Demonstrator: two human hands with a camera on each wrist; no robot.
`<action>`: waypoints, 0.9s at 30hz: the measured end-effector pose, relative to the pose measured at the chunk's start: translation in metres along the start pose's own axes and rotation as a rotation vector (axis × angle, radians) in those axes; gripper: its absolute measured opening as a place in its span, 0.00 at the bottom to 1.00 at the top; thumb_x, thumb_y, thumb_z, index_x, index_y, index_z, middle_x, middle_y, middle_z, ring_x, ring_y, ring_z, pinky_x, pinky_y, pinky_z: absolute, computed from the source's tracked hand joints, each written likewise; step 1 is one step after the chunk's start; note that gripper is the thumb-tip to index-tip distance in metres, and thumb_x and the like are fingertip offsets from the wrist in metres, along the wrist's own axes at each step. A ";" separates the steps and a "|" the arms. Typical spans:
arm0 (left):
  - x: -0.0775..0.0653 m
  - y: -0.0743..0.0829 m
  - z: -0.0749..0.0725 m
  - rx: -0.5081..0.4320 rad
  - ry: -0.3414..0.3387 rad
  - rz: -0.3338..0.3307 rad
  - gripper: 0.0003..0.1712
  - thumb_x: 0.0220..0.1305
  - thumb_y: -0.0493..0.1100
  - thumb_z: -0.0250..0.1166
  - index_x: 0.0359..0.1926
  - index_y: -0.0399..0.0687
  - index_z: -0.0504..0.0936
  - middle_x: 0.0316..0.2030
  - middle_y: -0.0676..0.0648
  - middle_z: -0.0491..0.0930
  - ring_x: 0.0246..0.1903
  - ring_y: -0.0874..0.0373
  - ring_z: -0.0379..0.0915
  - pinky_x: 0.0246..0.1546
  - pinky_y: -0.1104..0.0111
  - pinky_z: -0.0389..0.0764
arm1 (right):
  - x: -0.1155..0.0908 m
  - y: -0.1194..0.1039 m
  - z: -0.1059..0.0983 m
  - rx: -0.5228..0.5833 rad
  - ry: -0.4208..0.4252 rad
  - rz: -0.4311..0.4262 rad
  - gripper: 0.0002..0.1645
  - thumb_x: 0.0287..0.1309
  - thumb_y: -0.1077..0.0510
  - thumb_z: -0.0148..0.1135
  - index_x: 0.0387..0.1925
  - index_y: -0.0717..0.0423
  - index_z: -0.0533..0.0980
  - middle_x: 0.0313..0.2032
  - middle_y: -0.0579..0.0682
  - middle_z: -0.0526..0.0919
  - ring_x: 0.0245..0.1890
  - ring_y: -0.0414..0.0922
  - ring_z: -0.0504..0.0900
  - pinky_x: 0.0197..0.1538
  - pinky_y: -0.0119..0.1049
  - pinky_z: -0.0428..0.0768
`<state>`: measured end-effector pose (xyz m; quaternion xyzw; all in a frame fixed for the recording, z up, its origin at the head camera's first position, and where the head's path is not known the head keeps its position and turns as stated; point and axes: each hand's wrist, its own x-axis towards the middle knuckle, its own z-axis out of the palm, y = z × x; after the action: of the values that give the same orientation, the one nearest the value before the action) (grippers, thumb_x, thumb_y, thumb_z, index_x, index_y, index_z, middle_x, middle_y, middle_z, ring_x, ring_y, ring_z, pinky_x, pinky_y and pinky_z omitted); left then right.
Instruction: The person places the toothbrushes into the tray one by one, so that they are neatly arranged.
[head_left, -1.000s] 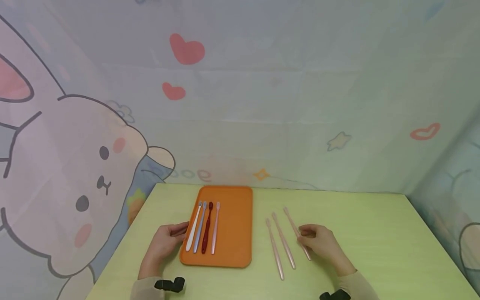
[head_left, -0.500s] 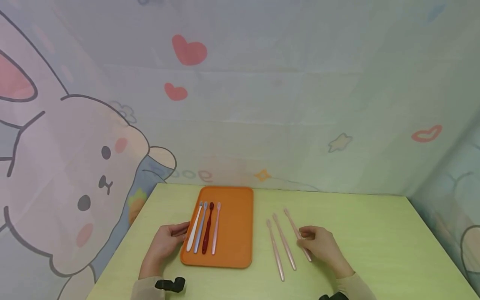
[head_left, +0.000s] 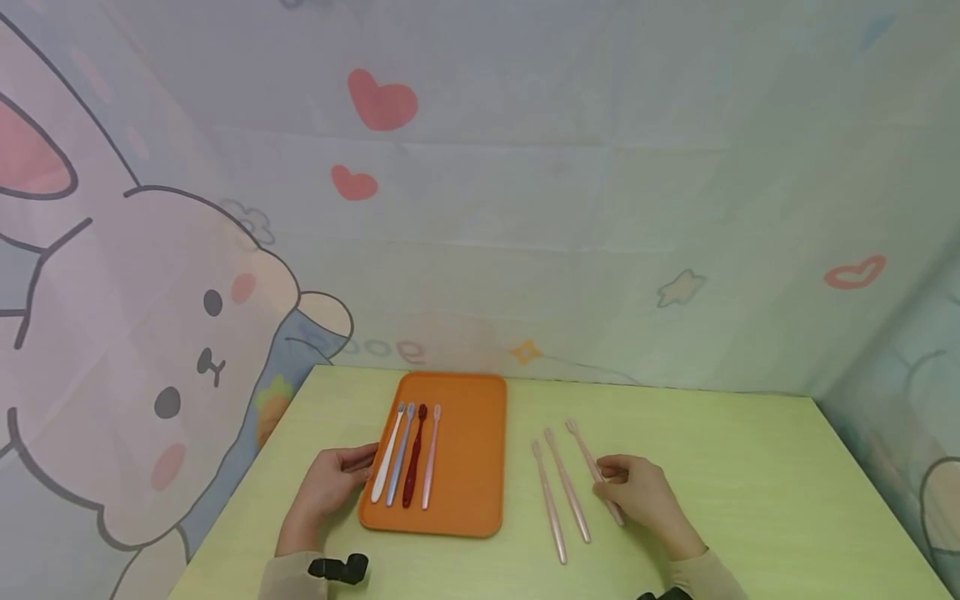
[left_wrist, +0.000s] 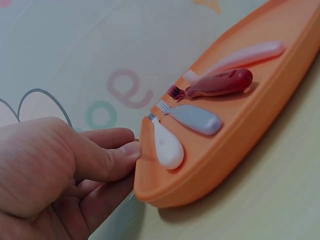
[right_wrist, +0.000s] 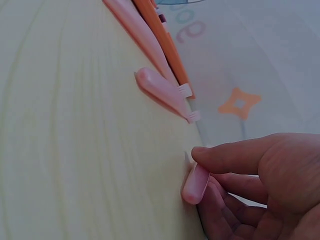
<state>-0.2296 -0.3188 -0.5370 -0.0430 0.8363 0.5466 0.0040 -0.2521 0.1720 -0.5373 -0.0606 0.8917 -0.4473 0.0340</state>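
My left hand (head_left: 330,483) grips the left rim of an orange tray (head_left: 468,454), thumb and fingertips at its edge. On the tray's left half lie a white toothbrush (head_left: 386,462), a blue toothbrush (head_left: 400,462), a dark red toothbrush (head_left: 413,462) and a pink toothbrush (head_left: 431,462), side by side with heads pointing away. To the right, my right hand (head_left: 641,492) pinches a pale pink toothbrush (head_left: 584,445) around its handle, close over the table. In the right wrist view the handle end (right_wrist: 195,187) pokes out between thumb and fingers.
Between tray and right hand, two more pale pink toothbrushes, a middle one (head_left: 567,487) and a left one (head_left: 551,504), lie slanted on the light green table (head_left: 750,483). A printed cloth backdrop (head_left: 525,200) rises behind the table's far edge.
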 end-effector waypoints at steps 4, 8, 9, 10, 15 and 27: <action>0.000 0.002 0.000 0.003 -0.003 0.003 0.23 0.72 0.27 0.66 0.66 0.28 0.81 0.61 0.31 0.82 0.63 0.39 0.80 0.58 0.59 0.85 | -0.001 -0.003 -0.001 -0.011 -0.004 -0.004 0.26 0.55 0.64 0.79 0.55 0.67 0.85 0.45 0.51 0.90 0.42 0.46 0.88 0.45 0.40 0.87; -0.001 0.003 0.000 0.000 -0.006 0.008 0.23 0.71 0.27 0.66 0.66 0.27 0.81 0.61 0.30 0.82 0.63 0.38 0.80 0.58 0.57 0.85 | -0.002 -0.004 -0.001 -0.023 -0.006 -0.001 0.26 0.55 0.64 0.78 0.56 0.67 0.85 0.45 0.51 0.90 0.43 0.46 0.87 0.46 0.40 0.86; -0.001 0.003 0.000 0.000 -0.007 0.008 0.23 0.71 0.27 0.66 0.66 0.27 0.81 0.61 0.30 0.82 0.63 0.37 0.80 0.58 0.57 0.85 | -0.001 -0.003 -0.001 -0.024 -0.006 0.000 0.27 0.54 0.64 0.78 0.56 0.67 0.85 0.45 0.51 0.90 0.42 0.46 0.87 0.46 0.40 0.86; -0.001 0.003 0.000 0.000 -0.008 0.007 0.23 0.71 0.27 0.66 0.65 0.27 0.81 0.61 0.30 0.82 0.63 0.37 0.80 0.58 0.57 0.85 | -0.002 -0.003 0.000 -0.028 -0.006 0.000 0.27 0.54 0.64 0.78 0.56 0.67 0.85 0.45 0.50 0.90 0.42 0.45 0.87 0.46 0.40 0.86; -0.001 0.003 0.000 0.009 -0.010 0.013 0.23 0.71 0.26 0.66 0.65 0.27 0.81 0.60 0.30 0.83 0.63 0.38 0.80 0.58 0.58 0.85 | -0.002 -0.003 0.000 -0.037 -0.005 -0.002 0.28 0.53 0.64 0.78 0.57 0.67 0.85 0.45 0.49 0.90 0.42 0.44 0.87 0.45 0.39 0.85; -0.001 0.002 0.000 0.013 -0.009 0.009 0.23 0.71 0.26 0.66 0.65 0.27 0.81 0.60 0.30 0.83 0.62 0.38 0.80 0.57 0.60 0.85 | -0.001 -0.002 0.000 -0.008 -0.010 -0.004 0.28 0.50 0.66 0.77 0.56 0.68 0.84 0.44 0.49 0.89 0.41 0.44 0.88 0.41 0.35 0.85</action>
<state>-0.2292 -0.3180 -0.5354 -0.0365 0.8400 0.5414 0.0056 -0.2506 0.1709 -0.5355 -0.0648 0.8931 -0.4437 0.0373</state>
